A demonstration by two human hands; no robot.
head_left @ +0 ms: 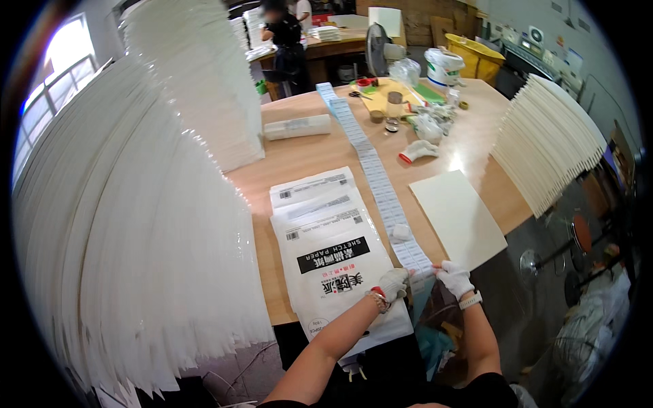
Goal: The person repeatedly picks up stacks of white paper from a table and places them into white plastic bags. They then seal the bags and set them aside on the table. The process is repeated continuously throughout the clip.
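A long strip of printed labels (381, 187) runs from the far edge of the table down to its near edge, where its end hangs over. My left hand (393, 284), in a white glove with bare fingertips, pinches the strip's left edge. Its wrist lies over a stack of white printed plastic bags (320, 238). On the strip's right edge, the gloved fingers of my right hand (454, 280) are closed. A small white block (401, 232) rests on the strip just beyond my hands. To the right lies a cream sheet stack (457, 219).
Tall piles of white plastic-wrapped packs (143, 204) rise at the left. Another cream stack (547, 143) stands on the right edge. A plastic roll (297, 127), a glass jar (393, 112), a loose glove (419, 151) and scissors (360, 95) lie farther back. A person (284, 41) stands beyond.
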